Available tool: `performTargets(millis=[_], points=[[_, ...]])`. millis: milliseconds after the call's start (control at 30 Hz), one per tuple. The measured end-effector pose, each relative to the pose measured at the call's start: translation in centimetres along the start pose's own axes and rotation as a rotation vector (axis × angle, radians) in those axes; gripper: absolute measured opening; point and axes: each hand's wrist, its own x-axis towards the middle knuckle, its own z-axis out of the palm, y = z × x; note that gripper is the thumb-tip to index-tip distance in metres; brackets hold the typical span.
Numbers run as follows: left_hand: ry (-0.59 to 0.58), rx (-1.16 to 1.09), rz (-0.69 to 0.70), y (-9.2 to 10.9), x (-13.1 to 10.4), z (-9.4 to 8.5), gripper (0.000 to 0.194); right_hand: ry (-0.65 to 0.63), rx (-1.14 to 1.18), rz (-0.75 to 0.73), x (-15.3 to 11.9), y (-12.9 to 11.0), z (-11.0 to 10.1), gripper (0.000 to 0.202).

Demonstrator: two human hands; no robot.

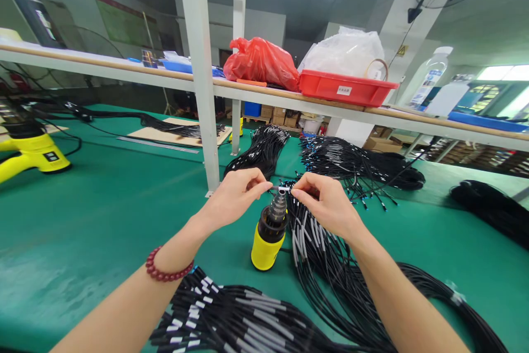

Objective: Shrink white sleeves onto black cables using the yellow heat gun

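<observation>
A short cable piece with a white sleeve (pixel 284 188) stretches level between my two hands, just above the nozzle of an upright yellow and black heat gun (pixel 268 245). My left hand (pixel 237 194) pinches the cable's left end between thumb and forefinger. From the other side, my right hand (pixel 324 199) pinches it close to the white sleeve. Black cables with grey and white sleeves (pixel 316 248) lie right of the heat gun, below my right hand. Another bundle of black cables (pixel 243 317) with white and grey sleeves lies nearest me.
A second yellow heat gun (pixel 35 155) lies at the left on the green table (pixel 103 215). A white shelf post (pixel 202 83) rises beyond my left hand. The shelf above carries a red bag (pixel 262 61) and a red tray (pixel 347 88). More cable bundles (pixel 359 160) lie behind.
</observation>
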Motion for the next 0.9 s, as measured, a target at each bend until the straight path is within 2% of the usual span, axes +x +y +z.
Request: performTargets(millis=[200,300,400,500,600,733,900], points=[[0.021,-0.054,0.050,-0.17,-0.06,0.07,0.021,0.006,-0.003,0.006,-0.04,0.20,-0.04,0.012],[0.044,-0.071,0.077,-0.06,-0.03,0.00,0.018,-0.030,-0.067,-0.015,-0.10,0.08,-0.25,0.019],[0.037,-0.034,0.063,0.08,-0.04,-0.04,0.026,-0.039,-0.103,-0.043,-0.20,-0.16,-0.48,0.025],[0.017,0.042,0.027,0.16,-0.05,-0.01,0.042,-0.023,-0.087,-0.050,-0.26,-0.33,-0.59,0.025],[-0.014,0.075,0.024,0.23,-0.03,0.00,0.048,-0.018,-0.086,-0.049,-0.26,-0.38,-0.58,0.024],[-0.018,0.049,0.048,0.31,-0.09,-0.05,0.041,-0.019,-0.076,-0.038,-0.22,-0.25,-0.42,0.021],[-0.008,-0.025,0.098,0.05,-0.22,-0.02,0.020,0.002,-0.037,-0.015,-0.11,0.18,-0.14,0.012]])
